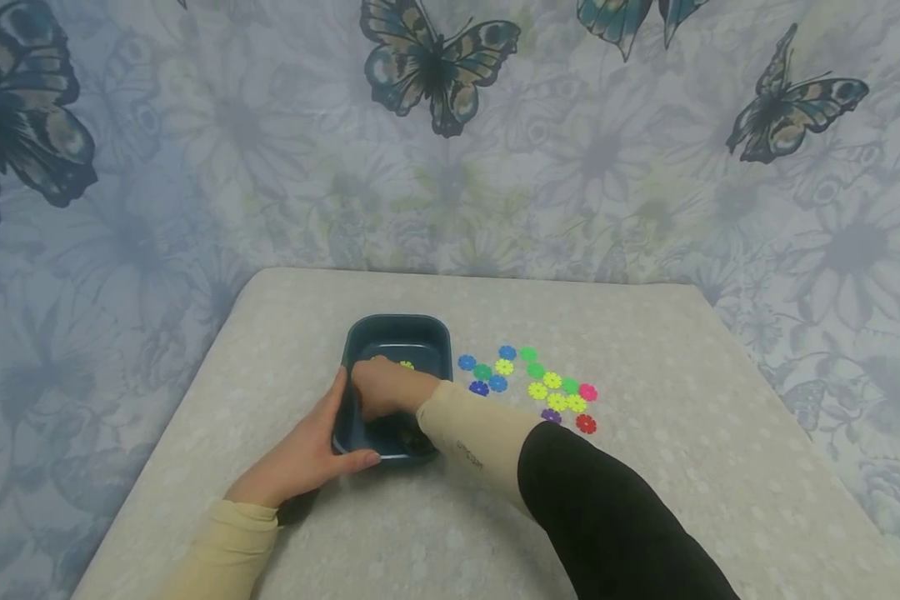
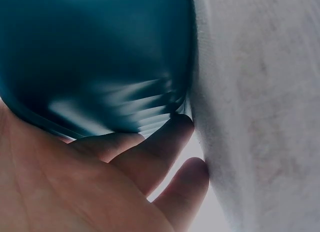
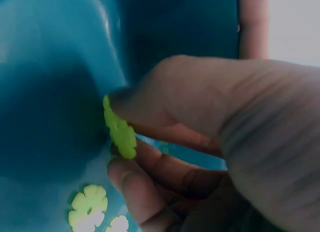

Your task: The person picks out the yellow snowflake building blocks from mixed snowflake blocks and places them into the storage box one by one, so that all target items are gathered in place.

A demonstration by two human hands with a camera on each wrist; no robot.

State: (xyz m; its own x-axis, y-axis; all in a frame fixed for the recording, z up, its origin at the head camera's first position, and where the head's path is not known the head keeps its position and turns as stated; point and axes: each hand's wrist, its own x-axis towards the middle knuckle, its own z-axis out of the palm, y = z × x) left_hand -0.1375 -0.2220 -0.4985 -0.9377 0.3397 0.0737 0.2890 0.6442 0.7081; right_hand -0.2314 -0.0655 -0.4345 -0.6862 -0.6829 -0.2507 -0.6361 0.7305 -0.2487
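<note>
A dark blue plastic tub (image 1: 397, 317) stands on the table, left of the middle. My left hand (image 1: 306, 450) holds its near left corner, with the fingers along the outer left wall and the thumb at the near rim. In the left wrist view the fingertips (image 2: 181, 126) rest low on the outside of the tub, close to the tabletop. Reaching inside the tub, my right hand (image 1: 390, 387) pinches a yellow flower-shaped disc (image 3: 120, 129) between thumb and fingers. Another yellow flower disc (image 3: 89, 209) lies on the tub's floor below it, with a further one partly in view beside it.
Several flower discs in blue, green, yellow, purple, pink and red lie scattered on the table right of the tub, among them a red disc (image 1: 586, 424). My right forearm crosses the table in front of them. A butterfly-patterned wall (image 1: 450, 208) rises behind the table.
</note>
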